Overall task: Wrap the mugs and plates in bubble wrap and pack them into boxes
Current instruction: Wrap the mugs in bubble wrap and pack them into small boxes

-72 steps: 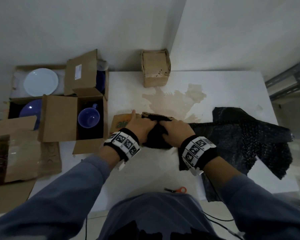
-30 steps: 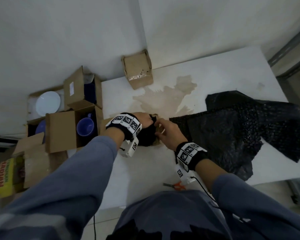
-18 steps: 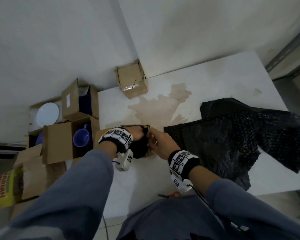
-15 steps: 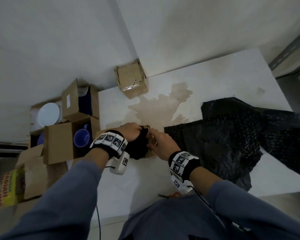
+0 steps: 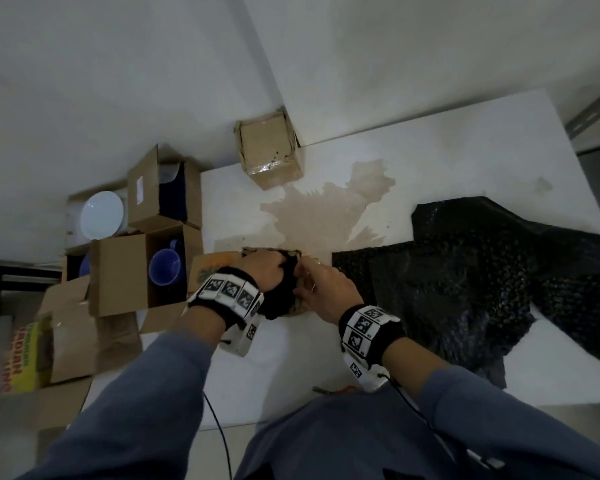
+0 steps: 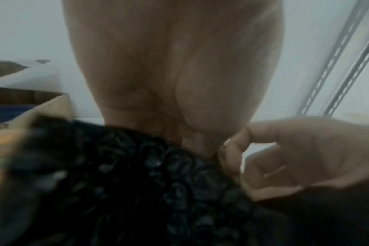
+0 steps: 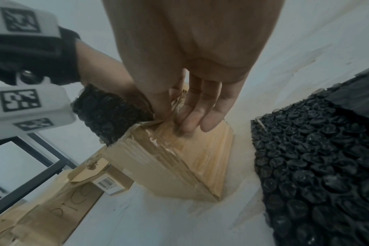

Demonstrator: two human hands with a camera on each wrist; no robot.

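Observation:
A bundle wrapped in black bubble wrap point(image 5: 279, 303) sticks out of a small cardboard box point(image 7: 179, 158) in the middle of the white table point(image 5: 447, 150). My left hand point(image 5: 271, 268) grips the top of the bundle point(image 6: 158, 183); what is inside the wrap is hidden. My right hand point(image 5: 319, 285) pinches the box's right flap, thumb inside and fingers point(image 7: 196, 116) on the outer wall. A loose sheet of black bubble wrap point(image 5: 465, 278) lies to the right. A blue mug point(image 5: 165, 270) sits in an open box, and a white plate point(image 5: 102, 215) lies behind it.
A taped-up box point(image 5: 267, 150) stands at the table's back edge beside a brown stain point(image 5: 319, 216). Open cartons point(image 5: 118, 271) crowd the left side. Orange-handled scissors point(image 5: 340, 389) lie near the front edge. A metal rack point(image 5: 596, 109) stands at the right.
Both hands lay on top of the bundle before. The right hand has since shifted to the box's flap, and the left hand has turned over the bundle and grips it. The head view swung left.

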